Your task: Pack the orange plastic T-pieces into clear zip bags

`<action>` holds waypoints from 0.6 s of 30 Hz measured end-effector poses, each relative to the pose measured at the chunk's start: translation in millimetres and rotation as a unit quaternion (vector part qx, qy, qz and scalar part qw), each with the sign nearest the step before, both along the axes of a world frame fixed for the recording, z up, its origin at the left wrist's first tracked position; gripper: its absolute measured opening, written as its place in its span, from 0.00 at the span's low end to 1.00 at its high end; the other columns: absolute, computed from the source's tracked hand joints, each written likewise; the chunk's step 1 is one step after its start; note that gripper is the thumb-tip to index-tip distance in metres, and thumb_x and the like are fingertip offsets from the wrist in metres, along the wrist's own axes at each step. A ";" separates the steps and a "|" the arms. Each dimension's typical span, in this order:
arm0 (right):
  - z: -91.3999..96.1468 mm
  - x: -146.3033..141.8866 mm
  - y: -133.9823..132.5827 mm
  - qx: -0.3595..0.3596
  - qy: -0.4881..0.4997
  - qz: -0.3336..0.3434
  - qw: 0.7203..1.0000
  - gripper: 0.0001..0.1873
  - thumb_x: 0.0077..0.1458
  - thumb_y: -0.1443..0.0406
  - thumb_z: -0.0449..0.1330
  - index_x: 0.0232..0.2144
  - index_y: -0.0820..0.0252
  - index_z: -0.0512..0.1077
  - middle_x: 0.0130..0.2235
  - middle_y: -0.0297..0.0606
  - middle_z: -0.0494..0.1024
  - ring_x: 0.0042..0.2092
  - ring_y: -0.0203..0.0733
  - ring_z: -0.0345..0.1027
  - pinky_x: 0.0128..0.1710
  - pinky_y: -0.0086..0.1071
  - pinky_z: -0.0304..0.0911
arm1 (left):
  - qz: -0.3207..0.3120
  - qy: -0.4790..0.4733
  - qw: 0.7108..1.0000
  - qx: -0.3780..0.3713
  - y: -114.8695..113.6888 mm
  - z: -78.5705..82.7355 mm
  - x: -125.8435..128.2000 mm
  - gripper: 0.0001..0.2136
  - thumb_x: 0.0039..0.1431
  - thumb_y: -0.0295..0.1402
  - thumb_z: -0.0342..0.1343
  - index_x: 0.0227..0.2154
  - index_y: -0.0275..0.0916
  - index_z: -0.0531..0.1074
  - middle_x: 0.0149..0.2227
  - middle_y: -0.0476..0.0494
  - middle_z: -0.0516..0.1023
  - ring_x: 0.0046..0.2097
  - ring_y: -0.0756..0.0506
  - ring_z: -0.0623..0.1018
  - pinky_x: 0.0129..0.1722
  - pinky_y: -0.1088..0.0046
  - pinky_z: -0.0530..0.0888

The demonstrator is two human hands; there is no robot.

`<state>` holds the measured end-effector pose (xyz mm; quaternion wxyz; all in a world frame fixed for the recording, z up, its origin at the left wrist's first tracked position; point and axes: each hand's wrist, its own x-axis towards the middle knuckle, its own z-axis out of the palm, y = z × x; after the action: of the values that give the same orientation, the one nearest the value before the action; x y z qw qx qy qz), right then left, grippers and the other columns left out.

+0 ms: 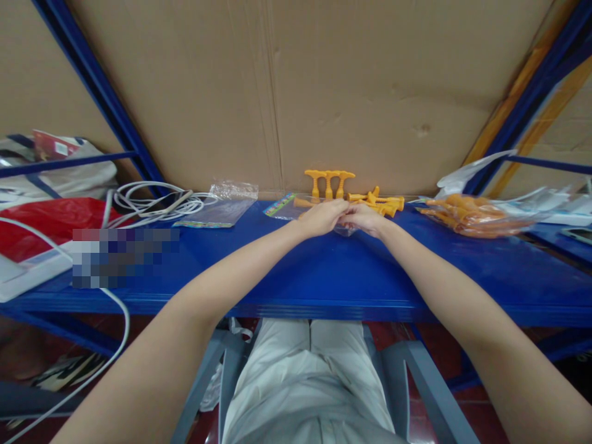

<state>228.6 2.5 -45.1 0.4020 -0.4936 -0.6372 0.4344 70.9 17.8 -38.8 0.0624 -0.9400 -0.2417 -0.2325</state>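
My left hand point(324, 217) lies over a clear plastic bag point(282, 213) with a colourful printed strip, its fingers closed on the film. Partly hidden under that hand, a yellow-orange plastic piece point(303, 202) shows at the bag; whether it is inside I cannot tell. My right hand point(364, 219) meets the left fingertips, its own fingers curled in a pinch at the bag's near end, where a bit of clear film shows below. Just behind the hands stand several yellow T-shaped plastic pieces point(329, 184). More yellow pieces point(382, 202) lie in a heap to the right.
On the blue table point(324, 271), another clear bag point(222, 206) lies left, beside coiled white cable point(157, 200) and a red bag point(60, 222). A clear bag of orange pieces point(472, 214) sits right. Cardboard point(324, 92) closes the back; blue posts point(99, 92) frame the sides.
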 end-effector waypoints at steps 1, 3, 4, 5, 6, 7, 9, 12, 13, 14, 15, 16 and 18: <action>-0.4 0.9 1.1 0.007 -0.001 -0.008 1.000 0.07 0.44 0.72 0.66 0.20 0.63 0.71 0.18 0.28 0.67 0.22 0.29 0.58 0.24 0.24 0.55 | -0.008 -0.007 1.000 -0.001 -2.1 -1.0 -1.6 0.12 0.64 0.24 0.43 0.45 0.37 0.70 0.47 0.38 0.77 0.49 0.44 0.76 0.49 0.66 0.72; -0.5 2.5 3.9 0.017 0.008 -0.030 0.999 0.05 0.43 0.71 0.66 0.21 0.63 0.73 0.19 0.29 0.68 0.22 0.28 0.57 0.24 0.25 0.55 | 0.004 -0.028 1.000 -0.006 -5.6 1.4 -9.5 0.16 0.63 0.25 0.45 0.51 0.38 0.67 0.52 0.37 0.75 0.53 0.43 0.74 0.52 0.63 0.71; -0.4 3.2 5.5 0.021 0.015 -0.041 0.999 0.03 0.43 0.70 0.66 0.22 0.63 0.74 0.20 0.30 0.69 0.22 0.28 0.57 0.24 0.25 0.55 | 0.030 -0.039 0.999 -0.012 -6.8 4.4 -16.0 0.18 0.62 0.25 0.46 0.54 0.38 0.65 0.54 0.37 0.74 0.55 0.41 0.73 0.54 0.61 0.70; -0.1 3.8 7.0 0.024 0.021 -0.051 0.998 0.03 0.43 0.70 0.66 0.24 0.64 0.75 0.21 0.30 0.70 0.22 0.28 0.57 0.24 0.25 0.55 | 0.078 -0.056 0.995 -0.020 -7.6 8.0 -24.1 0.20 0.61 0.27 0.48 0.57 0.38 0.63 0.57 0.36 0.72 0.57 0.40 0.72 0.55 0.58 0.69; 0.1 4.2 8.3 0.028 0.025 -0.058 0.998 0.03 0.43 0.70 0.66 0.25 0.64 0.76 0.22 0.31 0.72 0.22 0.28 0.56 0.24 0.25 0.55 | 0.139 -0.075 0.987 -0.032 -7.9 11.8 -33.6 0.22 0.61 0.28 0.50 0.59 0.39 0.62 0.59 0.36 0.71 0.59 0.38 0.71 0.57 0.54 0.68; 0.3 4.4 9.3 0.029 0.027 -0.063 0.997 0.04 0.42 0.69 0.66 0.27 0.64 0.77 0.23 0.32 0.73 0.22 0.27 0.56 0.24 0.25 0.55 | 0.204 -0.095 0.973 -0.048 -7.9 15.4 -44.1 0.23 0.61 0.30 0.51 0.60 0.41 0.61 0.60 0.36 0.70 0.60 0.36 0.69 0.58 0.51 0.66; 0.0 3.9 10.2 0.029 0.029 -0.058 0.997 0.07 0.42 0.69 0.67 0.29 0.64 0.79 0.25 0.33 0.75 0.23 0.27 0.57 0.24 0.25 0.56 | 0.325 -0.149 0.929 -0.094 -7.0 20.5 -66.6 0.26 0.60 0.34 0.55 0.61 0.42 0.61 0.61 0.34 0.69 0.63 0.33 0.67 0.59 0.50 0.65; -1.3 1.2 9.6 0.025 0.028 -0.041 0.998 0.09 0.43 0.68 0.68 0.31 0.65 0.80 0.25 0.34 0.75 0.23 0.27 0.57 0.24 0.26 0.58 | 0.428 -0.238 0.850 -0.195 -4.2 22.5 -96.6 0.29 0.59 0.39 0.59 0.61 0.37 0.60 0.60 0.29 0.70 0.61 0.33 0.69 0.54 0.57 0.69; -1.8 0.1 9.1 0.025 0.027 -0.039 0.999 0.10 0.43 0.67 0.69 0.32 0.66 0.80 0.25 0.34 0.75 0.23 0.27 0.57 0.24 0.26 0.58 | 0.432 -0.261 0.824 -0.257 -2.9 22.3 -104.1 0.26 0.61 0.40 0.57 0.60 0.36 0.62 0.57 0.29 0.73 0.57 0.35 0.74 0.50 0.61 0.72; -2.2 -0.8 8.5 0.024 0.025 -0.039 0.999 0.11 0.43 0.67 0.69 0.33 0.66 0.81 0.25 0.34 0.75 0.23 0.27 0.58 0.24 0.26 0.59 | 0.423 -0.271 0.799 -0.329 -1.5 21.8 -110.1 0.23 0.63 0.41 0.55 0.58 0.35 0.65 0.52 0.30 0.76 0.51 0.38 0.78 0.44 0.65 0.74; -2.5 -1.7 7.7 0.023 0.022 -0.040 0.999 0.11 0.44 0.67 0.69 0.34 0.66 0.81 0.26 0.35 0.75 0.23 0.28 0.58 0.24 0.26 0.60 | 0.407 -0.279 0.777 -0.391 0.1 21.4 -114.6 0.21 0.64 0.41 0.54 0.55 0.35 0.68 0.48 0.32 0.79 0.44 0.41 0.80 0.38 0.69 0.75; -2.7 -2.3 6.8 0.024 0.016 -0.038 0.999 0.12 0.44 0.67 0.69 0.35 0.66 0.81 0.26 0.35 0.76 0.23 0.28 0.59 0.25 0.26 0.61 | 0.388 -0.288 0.759 -0.436 1.9 20.9 -117.7 0.18 0.64 0.41 0.54 0.51 0.35 0.70 0.43 0.35 0.81 0.37 0.44 0.81 0.33 0.72 0.74; -2.8 -2.9 4.7 0.027 -0.006 -0.029 0.999 0.14 0.46 0.67 0.69 0.38 0.66 0.81 0.27 0.36 0.76 0.23 0.29 0.60 0.26 0.27 0.63 | 0.356 -0.311 0.743 -0.474 5.1 19.7 -120.0 0.11 0.62 0.37 0.57 0.43 0.35 0.74 0.34 0.41 0.81 0.26 0.50 0.77 0.25 0.77 0.70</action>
<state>225.6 7.2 -47.9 0.4238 -0.5035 -0.6365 0.4021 -49.2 22.9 -19.1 -0.3916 -0.5698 -0.6438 -0.3279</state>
